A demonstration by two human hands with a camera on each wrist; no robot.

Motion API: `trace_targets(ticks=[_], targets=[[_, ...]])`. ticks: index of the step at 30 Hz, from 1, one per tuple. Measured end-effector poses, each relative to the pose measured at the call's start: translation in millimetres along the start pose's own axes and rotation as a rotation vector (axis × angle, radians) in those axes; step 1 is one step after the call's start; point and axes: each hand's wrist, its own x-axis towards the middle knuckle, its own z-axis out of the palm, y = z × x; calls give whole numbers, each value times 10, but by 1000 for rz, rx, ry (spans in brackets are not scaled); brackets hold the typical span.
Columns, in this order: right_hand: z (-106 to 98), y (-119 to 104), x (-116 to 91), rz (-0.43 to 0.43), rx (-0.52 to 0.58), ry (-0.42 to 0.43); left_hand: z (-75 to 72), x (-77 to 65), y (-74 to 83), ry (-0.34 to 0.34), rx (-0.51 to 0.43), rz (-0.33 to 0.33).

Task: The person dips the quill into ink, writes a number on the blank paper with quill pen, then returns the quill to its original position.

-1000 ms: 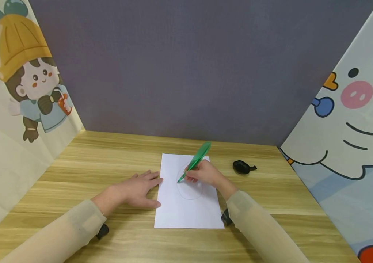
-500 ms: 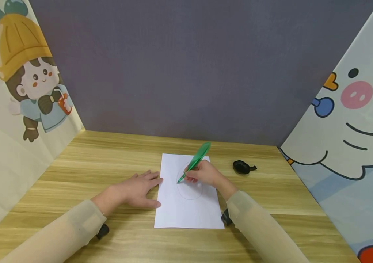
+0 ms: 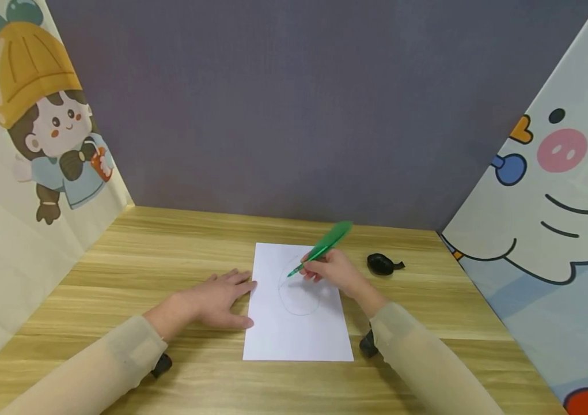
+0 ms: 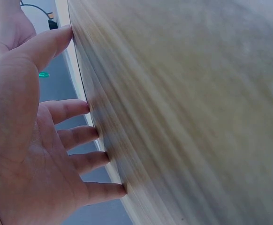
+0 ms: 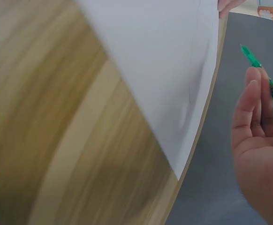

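Note:
My right hand (image 3: 337,271) pinches a green feather-shaped pen (image 3: 329,242) between thumb and fingers. Its tip points down and left over a white sheet of paper (image 3: 299,340); in the right wrist view the green pen (image 5: 253,57) shows its tip apart from the sheet. A thin, faint oval line (image 3: 300,314) is drawn on the upper middle of the paper. My left hand (image 3: 218,302) lies with spread fingers on the table, thumb and a fingertip on the sheet's left edge. In the left wrist view, the fingertips (image 4: 103,157) touch the surface.
The wood-grain table (image 3: 169,248) ends at a grey panel (image 3: 283,109) behind. A small black object (image 3: 380,264) with a short tab lies right of the paper. Cartoon-printed sheets (image 3: 558,219) line both sides. A black item (image 3: 162,365) sits beneath the left cuff.
My right hand has moved up and right with the pen, its tip leaving the oval's left side. More of the drawn line shows. The left hand and paper stay still.

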Motion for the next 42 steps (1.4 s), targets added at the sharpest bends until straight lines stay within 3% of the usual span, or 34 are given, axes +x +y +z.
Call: trace_targets(ticks=[15,22,42], targets=[[-390,173,-302,63,29,118,-4,-31,0,-4,-20,3],[-514,269,-417,29,49,113,4,-29,2,-4,-19,8],[-803,357,-638,-37,52,197,-4,-15,26,1,-17,10]])
